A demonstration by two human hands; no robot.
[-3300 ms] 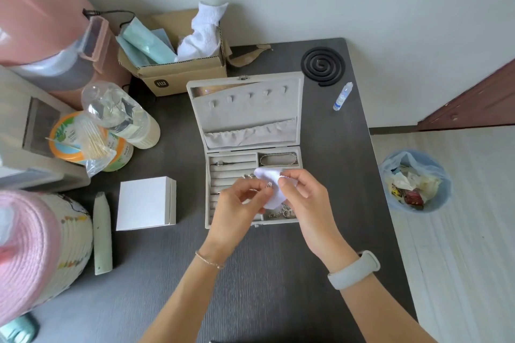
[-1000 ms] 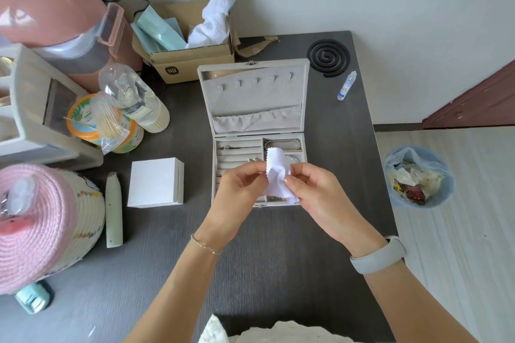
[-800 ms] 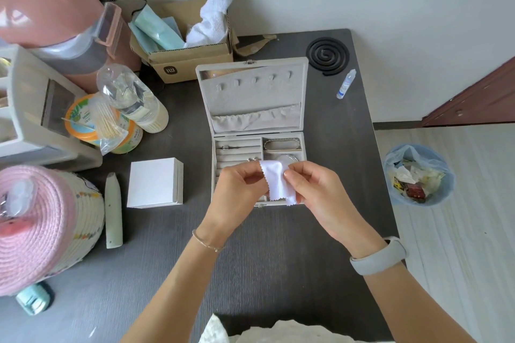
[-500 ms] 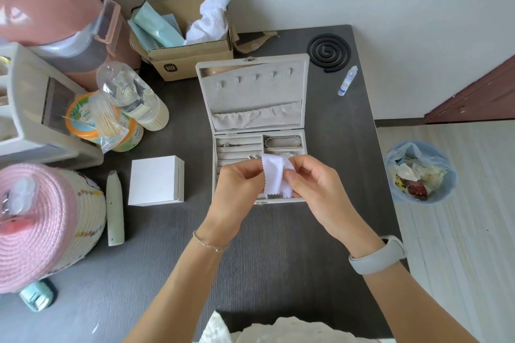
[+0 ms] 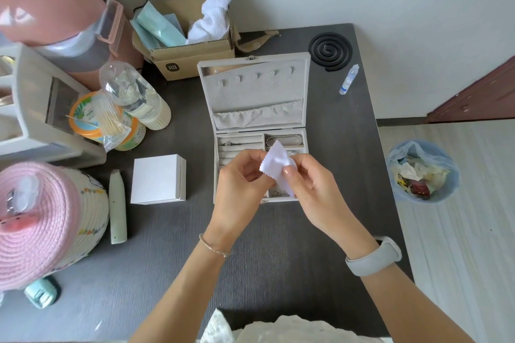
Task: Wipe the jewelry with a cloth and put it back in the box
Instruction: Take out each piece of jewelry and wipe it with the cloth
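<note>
With the cloth point(image 5: 274, 164) pinched by both the left hand point(image 5: 239, 184) and right hand point(image 5: 312, 186) over the box point(image 5: 306, 136), a small hidden piece could have been dropped unnoticed

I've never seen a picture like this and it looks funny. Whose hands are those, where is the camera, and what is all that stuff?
There is no machine here. The camera sits on a person's head and looks down, so you see their own two arms reaching out. The left hand and the right hand both pinch a small white cloth between them. It seems to be wrapped round a piece of jewelry for wiping, but the piece itself is hidden. Just behind the hands, an open jewelry box lies on a dark table, with a bracelet inside. Also on the table are a white square box, a cardboard box, a black spiral coil and a tiny bottle. On the floor stands a blue bin.
</note>
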